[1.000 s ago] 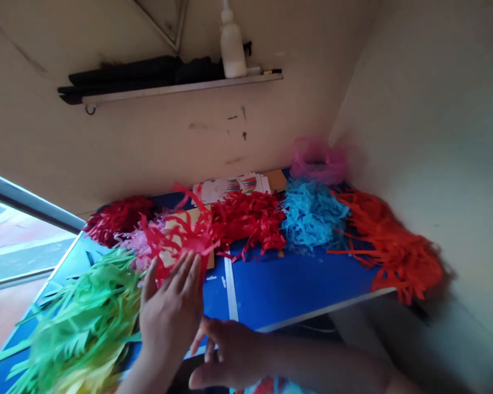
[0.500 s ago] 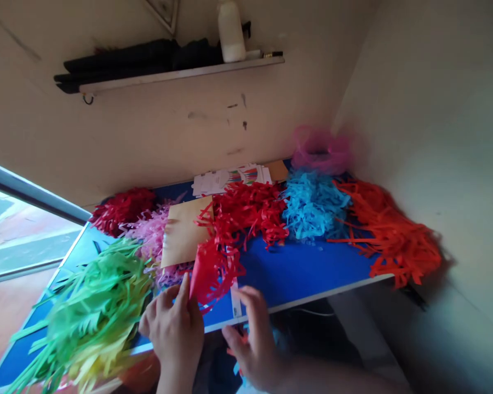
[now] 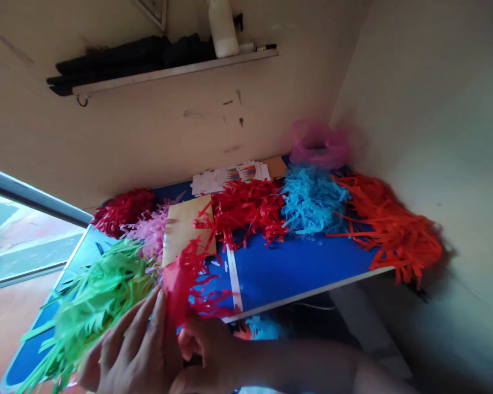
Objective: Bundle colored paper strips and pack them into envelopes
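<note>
Upright near the table's front edge is a red fringed tissue paper, its solid part at the left and its cut strips trailing right. My left hand grips its lower left side, the fingers straight and pressed together; the thumb is hidden. Against the paper's lower right edge, my right hand has its fingers curled in and its thumb below, closed on the paper's lower part. Behind the paper lies a brown paper envelope or card. A pile of red paper strips touches that card's right side.
Green strips cover the table's left end, near pink shreds and dark red ones. Blue shreds and orange strips lie right. Behind are printed cards and a pink plastic bag. A shelf hangs above.
Both hands have come lower and closer together, with the red tissue paper shifting left and down. My right hand, previously apart with spread fingers, now meets the paper with fingers curled.
</note>
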Available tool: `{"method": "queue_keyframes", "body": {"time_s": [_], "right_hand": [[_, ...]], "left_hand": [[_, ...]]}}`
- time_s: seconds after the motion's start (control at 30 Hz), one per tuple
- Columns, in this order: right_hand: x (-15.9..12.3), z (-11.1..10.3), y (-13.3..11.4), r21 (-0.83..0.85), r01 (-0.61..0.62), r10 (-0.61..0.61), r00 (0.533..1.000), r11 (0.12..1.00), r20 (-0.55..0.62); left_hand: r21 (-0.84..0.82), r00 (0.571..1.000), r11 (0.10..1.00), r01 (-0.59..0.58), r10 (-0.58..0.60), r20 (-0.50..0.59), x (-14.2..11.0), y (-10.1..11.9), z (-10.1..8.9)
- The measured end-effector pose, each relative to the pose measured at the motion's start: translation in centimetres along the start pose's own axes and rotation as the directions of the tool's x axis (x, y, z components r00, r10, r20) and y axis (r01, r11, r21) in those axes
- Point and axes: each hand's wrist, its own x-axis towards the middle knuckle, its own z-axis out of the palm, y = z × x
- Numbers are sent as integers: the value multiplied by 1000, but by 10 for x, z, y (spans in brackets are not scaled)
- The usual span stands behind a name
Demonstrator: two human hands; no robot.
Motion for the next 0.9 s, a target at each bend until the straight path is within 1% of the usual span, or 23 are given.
{"method": "queue_keyframes", "body": {"time_s": [0.03, 0.1, 0.13, 0.17, 0.23, 0.3, 0.33, 0.4, 0.43, 0.47, 0.5, 0.53, 0.57, 0.6, 0.63, 0.67, 0.7, 0.73, 0.77, 0.8, 0.83, 0.87, 0.9], "right_hand": [[-2, -2, 1, 31, 13, -11, 997, 999, -79], [-7, -15, 3, 76, 77, -59, 974, 994, -217], [-8, -24, 6, 94, 102, -74, 962, 990, -261], [-10, -33, 9, 129, 105, -64, 956, 986, -286], [-10, -53, 15, 255, 36, 41, 956, 966, -291], [-9, -69, 20, 420, -49, 161, 959, 906, -235], [-8, -76, 22, 485, -57, 181, 960, 873, -212], [-5, -90, 22, 550, -5, 162, 958, 835, -238], [-4, -97, 22, 549, 22, 152, 951, 836, -269], [-5, -105, 21, 520, 24, 154, 942, 854, -297], [-6, -112, 21, 460, -2, 173, 929, 888, -328], [-8, -119, 22, 365, -57, 203, 905, 929, -374], [-11, -124, 23, 235, -128, 222, 873, 963, -434], [-15, -127, 25, 81, -200, 214, 842, 976, -496], [-18, -128, 28, -81, -259, 177, 825, 962, -537], [-21, -125, 32, -240, -297, 125, 830, 924, -544], [-22, -120, 36, -390, -309, 82, 861, 867, -501], [-23, -112, 40, -535, -293, 58, 909, 792, -412], [-22, -103, 45, -659, -253, 57, 951, 708, -304], [-20, -94, 49, -755, -205, 72, 976, 622, -206], [-17, -85, 52, -822, -160, 91, 987, 547, -132], [-14, -79, 56, -863, -125, 105, 991, 490, -84], [-12, -75, 59, -883, -107, 113, 992, 456, -61]], "left_hand": [[-8, 1000, 1000, -15, 15, -1, -1, 2, 6], [0, 999, 999, -44, 44, 14, 1, 6, 24], [8, 998, 998, -60, 60, 24, 3, 8, 34], [18, 997, 997, -77, 76, 32, 5, 11, 45], [24, 993, 994, -105, 104, 59, 12, 19, 64], [1, 988, 992, -126, 126, 85, 21, 28, 76], [-13, 987, 991, -132, 133, 95, 25, 32, 80], [-40, 983, 989, -139, 143, 117, 33, 37, 83], [-51, 982, 989, -136, 142, 127, 37, 38, 85], [-61, 982, 990, -126, 134, 134, 39, 36, 87], [-69, 984, 992, -105, 114, 140, 42, 33, 90], [-76, 986, 995, -71, 81, 144, 43, 27, 94], [-86, 988, 996, -20, 33, 148, 44, 19, 99], [-96, 987, 994, 48, -33, 155, 45, 10, 104], [-108, 979, 986, 126, -107, 171, 46, 0, 108], [-114, 964, 971, 212, -188, 190, 47, -10, 111], [-111, 942, 950, 292, -265, 207, 48, -21, 112], [-101, 918, 929, 357, -329, 220, 50, -32, 111], [-79, 899, 910, 407, -384, 211, 53, -44, 107], [-45, 887, 895, 443, -430, 167, 57, -56, 99], [-8, 881, 884, 468, -466, 79, 61, -68, 90], [25, 880, 880, 475, -474, -23, 66, -79, 79], [43, 884, 887, 460, -453, -114, 71, -88, 69]]}}
